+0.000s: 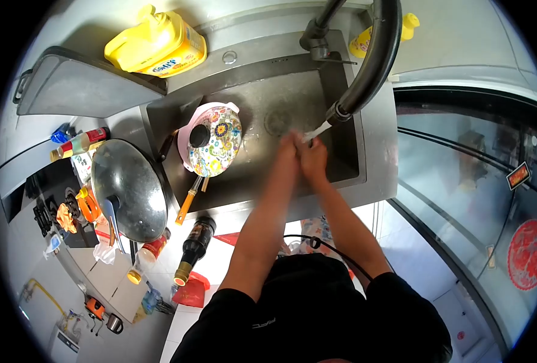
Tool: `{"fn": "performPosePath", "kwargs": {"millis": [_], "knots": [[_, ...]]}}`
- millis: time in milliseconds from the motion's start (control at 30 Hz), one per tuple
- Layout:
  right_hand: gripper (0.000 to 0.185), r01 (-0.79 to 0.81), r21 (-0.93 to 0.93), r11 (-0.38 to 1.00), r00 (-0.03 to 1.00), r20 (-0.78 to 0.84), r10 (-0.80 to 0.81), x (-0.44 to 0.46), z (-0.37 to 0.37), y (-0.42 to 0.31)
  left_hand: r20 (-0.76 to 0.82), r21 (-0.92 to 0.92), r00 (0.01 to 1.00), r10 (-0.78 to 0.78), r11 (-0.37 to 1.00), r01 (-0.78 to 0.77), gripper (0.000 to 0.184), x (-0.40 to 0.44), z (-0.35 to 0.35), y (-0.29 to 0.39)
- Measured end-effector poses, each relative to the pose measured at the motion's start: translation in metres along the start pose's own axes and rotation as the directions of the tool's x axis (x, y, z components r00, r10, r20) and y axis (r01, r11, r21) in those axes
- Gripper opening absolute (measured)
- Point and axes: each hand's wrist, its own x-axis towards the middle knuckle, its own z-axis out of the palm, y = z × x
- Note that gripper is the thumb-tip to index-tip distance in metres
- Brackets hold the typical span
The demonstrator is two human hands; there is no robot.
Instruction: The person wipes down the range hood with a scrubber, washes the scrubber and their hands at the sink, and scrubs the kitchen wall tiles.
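Observation:
Both my hands are together over the sink basin, under a white stream of water from the black faucet. My left hand is smeared by motion, and its fingers do not show clearly. Against it lies my right hand, bent at the wrist, its fingers partly hidden. I can make out no object in either hand. To the left in the basin sits a pink pot with a flower-patterned lid and a black knob.
A yellow detergent jug and grey board stand behind the sink. Left are a large glass lid, a dark sauce bottle and an orange-handled utensil. Another yellow bottle stands behind the faucet.

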Motion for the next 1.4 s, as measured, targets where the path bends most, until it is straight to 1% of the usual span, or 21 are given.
{"fn": "performPosePath", "kwargs": {"millis": [67,100,167,200,267,333,400,500,567,600,667,733,800,900,933,1000,1067,1167,1300,1367,1400], "knots": [[0.043,0.111,-0.101,0.989,0.994,0.028,-0.109,-0.041,-0.013,-0.056,0.005,0.14,1.0,-0.011,0.99,0.01,0.031,0.025,-0.022,-0.001],[0.044,0.069,-0.123,0.99,0.997,0.051,-0.063,-0.043,-0.011,-0.055,0.001,0.137,1.0,-0.014,0.99,0.014,0.031,0.018,-0.017,0.004],[0.045,0.056,-0.271,0.961,0.994,0.11,-0.026,-0.028,-0.003,-0.047,-0.272,0.031,0.946,-0.174,0.981,0.189,0.037,0.001,0.003,0.02],[0.046,0.056,-0.412,0.909,0.986,0.164,0.014,-0.017,0.002,-0.042,-0.272,0.032,0.946,-0.177,0.981,0.192,0.037,0.002,0.004,0.015],[0.046,0.169,-0.343,0.924,0.976,0.187,-0.109,0.018,0.003,-0.021,-0.089,-0.026,0.996,-0.03,0.999,0.028,0.041,0.006,0.007,0.001],[0.045,0.287,-0.26,0.922,0.95,0.196,-0.241,0.028,0.004,-0.023,-0.161,-0.034,0.987,-0.014,0.999,0.009,0.04,0.009,0.008,-0.002],[0.037,0.18,-0.513,0.839,0.963,0.265,-0.044,0.015,-0.002,-0.019,-0.239,-0.051,0.971,-0.016,0.999,0.004,0.039,0.011,-0.001,-0.005],[0.029,0.139,-0.342,0.929,0.983,0.163,-0.087,-0.031,-0.012,-0.047,-0.258,0.089,0.956,-0.143,0.981,0.171,0.036,0.026,-0.007,0.012],[0.03,0.144,-0.4,0.905,0.974,0.218,-0.059,-0.004,-0.003,-0.017,-0.436,0.098,0.889,-0.139,0.975,0.2,0.038,0.021,0.003,0.008],[0.031,0.157,-0.45,0.879,0.963,0.265,-0.036,0.011,0.001,-0.007,-0.437,0.095,0.889,-0.137,0.976,0.198,0.038,0.021,0.005,-0.001],[0.033,0.206,-0.409,0.889,0.96,0.26,-0.103,0.02,-0.003,-0.021,-0.14,-0.043,0.99,-0.022,0.999,0.016,0.042,0.017,0.003,-0.019],[0.036,0.266,-0.369,0.891,0.953,0.238,-0.186,0.028,-0.002,-0.021,-0.185,-0.032,0.98,-0.069,0.997,0.065,0.042,0.016,0.011,-0.002],[0.037,0.276,-0.672,0.687,0.928,0.371,-0.009,0.009,0.002,0.003,-0.303,-0.022,0.933,-0.195,0.98,0.197,0.042,-0.001,0.012,0.016],[0.032,0.245,-0.486,0.839,0.946,0.309,-0.097,-0.031,-0.006,-0.036,-0.409,-0.034,0.862,-0.298,0.949,0.312,0.043,0.017,-0.003,0.008],[0.032,0.245,-0.486,0.839,0.946,0.31,-0.097,-0.018,-0.006,-0.036,-0.33,0.253,0.944,-0.024,0.961,0.113,0.044,0.057,-0.034,-0.027],[0.034,0.175,-0.439,0.881,0.965,0.256,-0.063,0.02,-0.007,-0.028,-0.175,0.502,0.958,0.228,0.858,-0.112,0.045,0.069,-0.043,-0.048],[0.033,0.197,-0.484,0.853,0.951,0.305,-0.047,0.028,-0.008,-0.011,-0.253,0.084,0.967,-0.027,0.995,0.05,0.048,0.037,-0.014,-0.03],[0.038,0.19,-0.47,0.862,0.937,0.348,-0.017,-0.01,-0.013,-0.021,-0.273,0.002,0.962,-0.007,1.0,0.008,0.048,-0.003,0.017,0.014],[0.04,0.131,-0.309,0.942,0.947,0.32,-0.027,0.002,-0.001,-0.023,-0.297,0.081,0.953,-0.056,0.993,0.083,0.05,0.006,0.007,0.009],[0.038,0.062,-0.28,0.958,0.955,0.296,0.025,0.013,-0.004,-0.021,-0.249,0.298,0.969,0.004,0.952,0.073,0.052,0.013,-0.001,-0.014],[0.038,0.172,-0.268,0.948,0.949,0.304,-0.086,0.012,-0.01,-0.025,-0.248,0.306,0.969,0.003,0.949,0.076,0.052,0.012,-0.007,-0.016]]}}
